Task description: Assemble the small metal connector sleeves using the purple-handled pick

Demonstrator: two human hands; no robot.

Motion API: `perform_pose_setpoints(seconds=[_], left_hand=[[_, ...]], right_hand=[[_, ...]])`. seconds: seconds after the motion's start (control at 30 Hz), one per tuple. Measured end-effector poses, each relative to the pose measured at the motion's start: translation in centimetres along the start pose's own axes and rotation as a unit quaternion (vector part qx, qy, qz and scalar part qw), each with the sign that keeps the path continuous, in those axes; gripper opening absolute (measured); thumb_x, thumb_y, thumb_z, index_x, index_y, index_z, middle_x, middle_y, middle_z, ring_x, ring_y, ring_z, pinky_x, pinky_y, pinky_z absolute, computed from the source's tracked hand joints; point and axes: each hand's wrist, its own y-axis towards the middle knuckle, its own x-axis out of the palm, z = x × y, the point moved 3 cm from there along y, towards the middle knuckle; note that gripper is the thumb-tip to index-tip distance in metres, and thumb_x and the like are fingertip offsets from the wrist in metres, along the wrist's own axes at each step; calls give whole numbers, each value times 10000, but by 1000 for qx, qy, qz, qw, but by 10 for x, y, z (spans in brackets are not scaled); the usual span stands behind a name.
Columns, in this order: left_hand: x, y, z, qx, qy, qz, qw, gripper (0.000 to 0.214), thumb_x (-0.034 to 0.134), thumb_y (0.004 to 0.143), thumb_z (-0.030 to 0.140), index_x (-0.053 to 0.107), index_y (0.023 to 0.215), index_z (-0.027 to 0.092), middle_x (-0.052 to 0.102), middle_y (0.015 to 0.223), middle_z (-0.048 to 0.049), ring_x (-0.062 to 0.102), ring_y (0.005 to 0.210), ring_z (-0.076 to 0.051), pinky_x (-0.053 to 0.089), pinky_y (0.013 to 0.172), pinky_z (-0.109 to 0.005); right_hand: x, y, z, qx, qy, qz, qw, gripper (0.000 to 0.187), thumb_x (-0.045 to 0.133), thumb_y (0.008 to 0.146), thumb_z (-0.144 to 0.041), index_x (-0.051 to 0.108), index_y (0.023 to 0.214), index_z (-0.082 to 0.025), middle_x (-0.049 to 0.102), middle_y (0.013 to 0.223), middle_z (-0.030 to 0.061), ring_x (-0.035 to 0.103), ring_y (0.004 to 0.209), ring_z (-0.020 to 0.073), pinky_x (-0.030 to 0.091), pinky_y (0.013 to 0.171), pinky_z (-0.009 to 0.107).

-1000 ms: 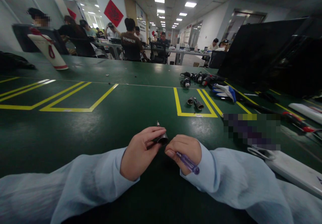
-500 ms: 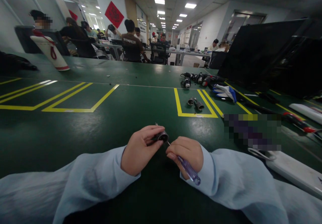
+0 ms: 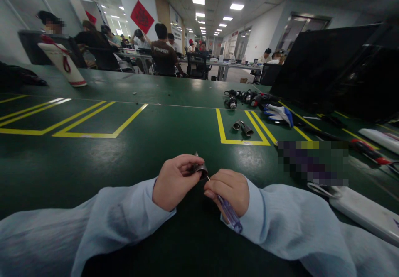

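Note:
My left hand [image 3: 173, 181] pinches a small dark metal cylinder part [image 3: 200, 170] just above the green table [image 3: 140, 152]. My right hand [image 3: 229, 189] is closed around a screwdriver with a clear purple handle [image 3: 230, 214]; its thin shaft points up into the part. Both hands sit close together near the table's front edge, with light blue sleeves on both arms.
Two loose metal cylinders [image 3: 242, 127] lie in a yellow-taped box. Further back are several dark parts [image 3: 241, 97] and a blue-white glove [image 3: 279, 114]. A black monitor [image 3: 324, 65] stands at right, white flat items [image 3: 364, 212] at near right, a white cup [image 3: 62, 64] at far left. People sit beyond.
The screwdriver handle has swung down and toward me, and its tip has come up to the part. Both hands shifted slightly; the left hand still holds the part.

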Motion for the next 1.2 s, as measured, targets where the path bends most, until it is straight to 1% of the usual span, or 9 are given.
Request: perform_pose_setpoints(seconds=[0.33, 0.47, 0.6, 0.73, 1.0, 1.2], left_hand=[[0, 1, 1, -2, 0, 16, 1000, 224, 643, 591, 137, 650, 813, 109, 704, 857, -79, 671, 806, -216, 560, 739, -316], [-1, 1, 0, 4, 1, 13, 1000, 220, 647, 594, 137, 651, 812, 107, 702, 854, -78, 672, 795, -211, 564, 730, -310], [-1, 1, -1, 5, -6, 2, 1000, 224, 649, 605, 136, 648, 826, 105, 701, 859, -76, 671, 796, -203, 560, 743, -300], [0, -1, 0, 12, 4, -6, 1000, 219, 648, 612, 139, 653, 828, 100, 695, 877, -78, 670, 794, -194, 556, 740, -283], [0, -1, 2, -3, -19, 6, 1000, 231, 654, 589, 110, 666, 818, 84, 704, 863, -78, 675, 784, -185, 563, 715, -241], [-1, -1, 4, -4, -34, 21, 999, 217, 664, 570, 83, 686, 786, 88, 710, 853, -67, 677, 779, -176, 567, 706, -214]], right_hand=[[0, 0, -6, -4, -50, -17, 999, 302, 402, 869, -177, 610, 661, -109, 562, 556, 45, 464, 508, 156, 348, 472, 276], [0, 1, -6, -3, -42, -22, 999, 300, 405, 864, -169, 616, 663, -98, 568, 563, 52, 477, 517, 158, 353, 479, 276], [0, 1, -5, 3, -36, -6, 999, 288, 420, 855, -170, 618, 660, -96, 580, 565, 56, 487, 518, 153, 367, 488, 267], [1, 0, -5, -1, -29, -4, 1000, 298, 412, 859, -171, 621, 660, -93, 587, 564, 58, 490, 515, 151, 374, 487, 260], [-3, 2, -10, -2, -46, -5, 999, 312, 404, 852, -149, 619, 632, -95, 555, 527, 49, 459, 489, 152, 333, 465, 274], [0, -1, -11, -7, -64, -28, 997, 302, 399, 862, -160, 610, 653, -100, 550, 542, 46, 449, 507, 160, 306, 474, 288]])
